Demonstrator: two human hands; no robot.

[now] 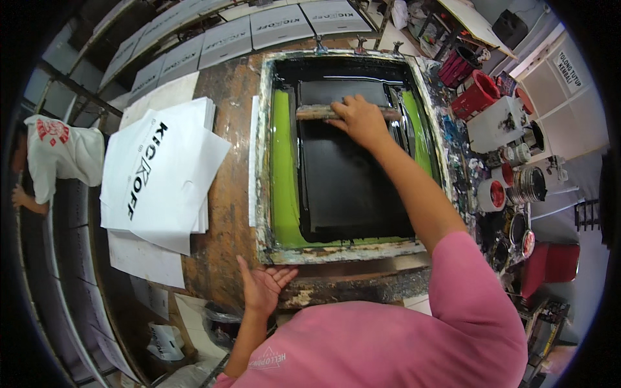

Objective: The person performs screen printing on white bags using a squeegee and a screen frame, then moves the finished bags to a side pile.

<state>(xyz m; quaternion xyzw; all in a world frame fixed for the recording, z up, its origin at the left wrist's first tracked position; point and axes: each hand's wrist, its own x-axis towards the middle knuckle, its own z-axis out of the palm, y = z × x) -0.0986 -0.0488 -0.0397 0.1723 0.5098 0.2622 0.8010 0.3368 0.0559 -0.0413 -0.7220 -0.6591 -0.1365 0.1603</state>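
Squeegee [349, 112] is gripped from above by the right hand [363, 121], fingers closed over its handle, at about 12 o'clock on the screen [343, 194]. Left hand [262, 284] is held flat and open against the frame [336, 253] at its 6 o'clock edge, fingers spread, nothing clamped. The step in hand is judged to be an ink pull: the blade should be kept level across its width, pressure kept even, and the frame pinned down so the mesh is not shifted. Squeegee looks like a long wooden bar, ink-smeared, lying crosswise. Mesh is coated black in the middle, with green bands at 3 and 9 o'clock; frame edges are crusted with old paint. A stack of white printed bags [158, 174] lies at 9 o'clock of the frame, and ink tins [527, 184] at 3 o'clock.
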